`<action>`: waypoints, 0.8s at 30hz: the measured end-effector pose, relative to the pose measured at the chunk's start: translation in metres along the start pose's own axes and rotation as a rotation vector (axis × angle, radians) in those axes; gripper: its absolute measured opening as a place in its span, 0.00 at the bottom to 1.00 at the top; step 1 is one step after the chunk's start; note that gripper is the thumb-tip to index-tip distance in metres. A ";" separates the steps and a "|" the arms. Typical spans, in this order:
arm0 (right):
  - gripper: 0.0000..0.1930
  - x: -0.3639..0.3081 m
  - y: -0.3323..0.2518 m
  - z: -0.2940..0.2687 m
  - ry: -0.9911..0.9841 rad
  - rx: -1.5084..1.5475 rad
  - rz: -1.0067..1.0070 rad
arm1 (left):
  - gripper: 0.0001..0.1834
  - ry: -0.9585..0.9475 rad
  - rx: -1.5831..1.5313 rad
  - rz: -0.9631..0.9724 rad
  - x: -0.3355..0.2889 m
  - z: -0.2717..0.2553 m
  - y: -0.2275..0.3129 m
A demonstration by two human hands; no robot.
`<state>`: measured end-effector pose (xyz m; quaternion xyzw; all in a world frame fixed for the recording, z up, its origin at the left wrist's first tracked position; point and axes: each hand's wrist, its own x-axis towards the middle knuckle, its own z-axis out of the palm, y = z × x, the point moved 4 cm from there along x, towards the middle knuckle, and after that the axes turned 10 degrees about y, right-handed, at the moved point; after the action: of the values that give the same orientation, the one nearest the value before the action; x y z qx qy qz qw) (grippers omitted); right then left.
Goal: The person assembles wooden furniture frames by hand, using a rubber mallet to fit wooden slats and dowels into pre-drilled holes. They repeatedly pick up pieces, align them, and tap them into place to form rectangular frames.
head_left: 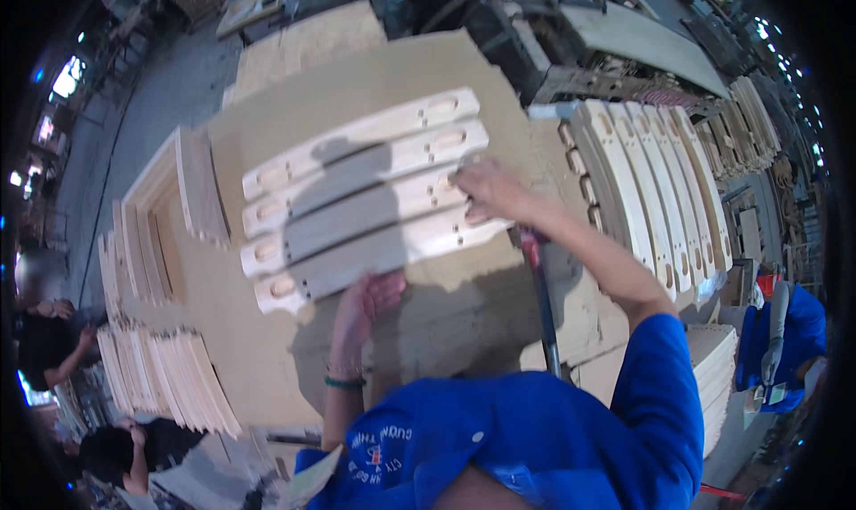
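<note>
Pale wooden slats (pixel 357 214), counted four, lying side by side with narrow gaps. Traced long axes left to right, rising gently at the right, near parallel, with oblong slots close to the ends in view. Found beneath a broad tan tabletop (pixel 428 64), shaded on the near side. Noticed on the right a bundle of similar slats (pixel 655 193), pointing away from the body, and on the lower left a stack of pale strips (pixel 169 376). Past the far right corner, made out a machine (pixel 580 64); beyond the left edge, a grey floor (pixel 134 144) and a person in dark clothing (pixel 43 354). Saw the right hand (pixel 489 192) with fingers bent over the right end of the third slat from the far side, thumb by the nearest one; could not tell a grip from a light touch. Held the left hand (pixel 370 298) open and bare, fingers stretched, just beside the near edge of the closest slat. Saw the slats ahead of the left hand and mostly leftward of the right one
</note>
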<state>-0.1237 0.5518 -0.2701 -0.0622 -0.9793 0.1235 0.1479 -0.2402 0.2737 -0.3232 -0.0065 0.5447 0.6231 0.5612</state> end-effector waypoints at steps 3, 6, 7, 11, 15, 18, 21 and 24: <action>0.30 -0.015 0.014 0.014 0.119 0.096 0.022 | 0.26 0.071 0.080 0.057 0.004 0.004 0.005; 0.25 -0.007 0.011 0.009 0.072 0.033 0.077 | 0.25 0.099 0.089 0.032 0.011 0.002 0.012; 0.25 -0.005 0.012 0.003 0.073 0.035 0.096 | 0.25 0.110 0.112 0.015 0.014 0.002 0.016; 0.25 -0.004 0.020 -0.005 0.062 0.007 0.136 | 0.25 0.119 0.109 0.057 0.033 0.005 0.020; 0.22 -0.024 0.031 0.004 0.234 0.036 0.095 | 0.26 0.221 0.257 0.104 0.032 0.024 0.014; 0.21 -0.047 0.045 -0.023 0.352 0.020 0.193 | 0.27 0.184 0.289 0.283 0.023 0.016 0.016; 0.19 -0.115 0.086 -0.060 0.582 -0.114 0.427 | 0.29 0.200 0.351 0.266 0.030 0.011 0.010; 0.17 -0.206 0.148 -0.113 0.673 -0.075 0.680 | 0.29 0.279 0.440 0.260 0.031 0.010 0.010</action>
<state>0.1189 0.6864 -0.2600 -0.4207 -0.8050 0.1027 0.4055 -0.2522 0.3042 -0.3314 0.0994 0.7352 0.5496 0.3842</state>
